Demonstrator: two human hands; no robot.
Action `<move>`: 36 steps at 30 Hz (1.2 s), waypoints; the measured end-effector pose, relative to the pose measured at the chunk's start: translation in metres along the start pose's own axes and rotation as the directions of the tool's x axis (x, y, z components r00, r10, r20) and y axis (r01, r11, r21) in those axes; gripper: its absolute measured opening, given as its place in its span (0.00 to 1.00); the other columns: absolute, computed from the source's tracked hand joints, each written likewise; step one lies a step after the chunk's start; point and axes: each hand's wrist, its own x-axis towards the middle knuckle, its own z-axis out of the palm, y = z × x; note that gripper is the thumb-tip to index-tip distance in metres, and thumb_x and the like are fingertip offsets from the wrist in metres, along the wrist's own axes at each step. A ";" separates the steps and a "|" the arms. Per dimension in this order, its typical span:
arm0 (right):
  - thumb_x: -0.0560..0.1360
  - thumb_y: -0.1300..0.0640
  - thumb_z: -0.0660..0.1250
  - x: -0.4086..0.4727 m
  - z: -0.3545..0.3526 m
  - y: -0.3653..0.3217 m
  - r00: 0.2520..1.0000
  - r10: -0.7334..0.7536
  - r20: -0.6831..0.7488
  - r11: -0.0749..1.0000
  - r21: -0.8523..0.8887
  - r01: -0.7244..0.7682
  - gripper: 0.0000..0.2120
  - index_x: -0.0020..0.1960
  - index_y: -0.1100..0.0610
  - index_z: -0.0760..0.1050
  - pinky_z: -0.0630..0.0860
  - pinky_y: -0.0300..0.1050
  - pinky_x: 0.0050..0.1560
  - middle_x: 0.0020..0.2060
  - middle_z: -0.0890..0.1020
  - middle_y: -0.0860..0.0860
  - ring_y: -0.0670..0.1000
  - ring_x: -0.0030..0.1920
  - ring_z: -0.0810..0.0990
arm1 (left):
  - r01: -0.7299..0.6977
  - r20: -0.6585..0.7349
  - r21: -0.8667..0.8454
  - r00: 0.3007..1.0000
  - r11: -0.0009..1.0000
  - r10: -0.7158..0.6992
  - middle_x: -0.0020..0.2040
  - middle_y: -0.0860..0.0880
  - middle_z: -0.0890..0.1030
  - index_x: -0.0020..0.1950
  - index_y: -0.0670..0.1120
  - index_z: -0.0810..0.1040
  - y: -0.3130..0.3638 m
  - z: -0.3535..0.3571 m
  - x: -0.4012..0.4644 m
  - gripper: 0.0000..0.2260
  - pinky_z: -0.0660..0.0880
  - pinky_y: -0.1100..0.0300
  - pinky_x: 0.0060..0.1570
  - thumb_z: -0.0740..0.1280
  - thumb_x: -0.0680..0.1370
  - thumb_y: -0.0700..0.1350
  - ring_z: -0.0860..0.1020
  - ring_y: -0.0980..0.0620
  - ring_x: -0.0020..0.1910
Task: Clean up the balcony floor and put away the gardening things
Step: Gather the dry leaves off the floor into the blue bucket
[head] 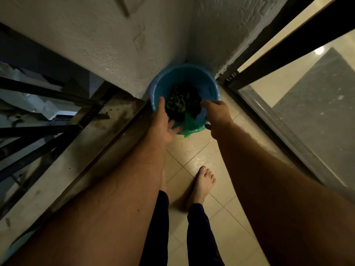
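Both hands at the blue bucket [208, 87] in the corner — left hand [163, 123] open on its rim, right hand [217, 114] curled, grip unclear.

Bucket [184, 93] in wall corner; debris [182, 104] inside; railing [38, 112] left.

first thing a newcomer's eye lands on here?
The blue bucket in the wall corner, holding dark leafy debris and a green bag over its near rim. Both hands meet there: left hand against the rim, right hand above it. A bare foot stands on the tiles below.
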 end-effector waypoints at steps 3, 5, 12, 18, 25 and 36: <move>0.79 0.57 0.66 -0.019 -0.016 -0.004 0.999 -0.034 -0.013 0.996 -0.078 0.032 0.09 0.57 0.55 0.71 0.79 0.50 0.50 0.44 0.75 0.50 0.47 0.42 0.76 | -0.041 0.000 0.084 0.999 0.996 0.041 0.80 0.40 0.56 0.81 0.50 0.54 0.003 0.003 -0.032 0.33 0.66 0.40 0.69 0.53 0.81 0.65 0.60 0.40 0.77; 0.79 0.55 0.66 -0.040 -0.030 -0.007 0.998 -0.058 -0.023 0.989 -0.135 0.055 0.11 0.60 0.55 0.71 0.80 0.52 0.53 0.47 0.76 0.51 0.48 0.42 0.75 | -0.049 0.005 0.130 0.999 0.990 0.049 0.80 0.41 0.57 0.81 0.50 0.55 0.005 0.005 -0.060 0.32 0.67 0.42 0.68 0.50 0.81 0.66 0.60 0.42 0.77; 0.76 0.51 0.68 -0.174 -0.091 -0.035 0.975 -0.213 -0.063 0.894 -0.416 0.169 0.20 0.66 0.57 0.73 0.80 0.55 0.53 0.51 0.80 0.55 0.54 0.49 0.80 | -0.120 0.052 0.443 0.993 0.888 0.108 0.78 0.42 0.63 0.79 0.47 0.59 0.020 0.029 -0.213 0.32 0.71 0.46 0.62 0.51 0.81 0.65 0.66 0.43 0.74; 0.77 0.50 0.67 -0.337 -0.161 -0.063 0.924 -0.381 -0.038 0.716 -0.645 0.269 0.22 0.68 0.57 0.72 0.75 0.48 0.55 0.63 0.78 0.57 0.57 0.57 0.79 | -0.355 0.258 0.692 0.935 0.629 0.244 0.72 0.45 0.71 0.75 0.46 0.67 0.043 0.058 -0.375 0.28 0.77 0.50 0.52 0.56 0.82 0.62 0.71 0.46 0.68; 0.75 0.51 0.66 -0.442 -0.218 -0.036 0.865 -0.420 -0.275 0.786 -0.587 0.195 0.21 0.66 0.57 0.74 0.72 0.48 0.63 0.62 0.78 0.57 0.57 0.62 0.76 | -0.624 0.634 0.772 0.769 -0.120 0.086 0.66 0.48 0.77 0.69 0.48 0.74 0.026 0.071 -0.458 0.23 0.69 0.57 0.63 0.61 0.80 0.60 0.74 0.48 0.65; 0.76 0.49 0.66 -0.558 -0.246 0.134 0.694 -0.064 -0.717 0.993 -0.115 -0.027 0.21 0.68 0.54 0.72 0.72 0.48 0.60 0.64 0.76 0.53 0.54 0.62 0.76 | -0.755 0.702 0.086 0.509 -0.651 -0.498 0.76 0.49 0.67 0.77 0.48 0.65 -0.068 0.093 -0.525 0.29 0.63 0.56 0.71 0.61 0.80 0.61 0.66 0.50 0.74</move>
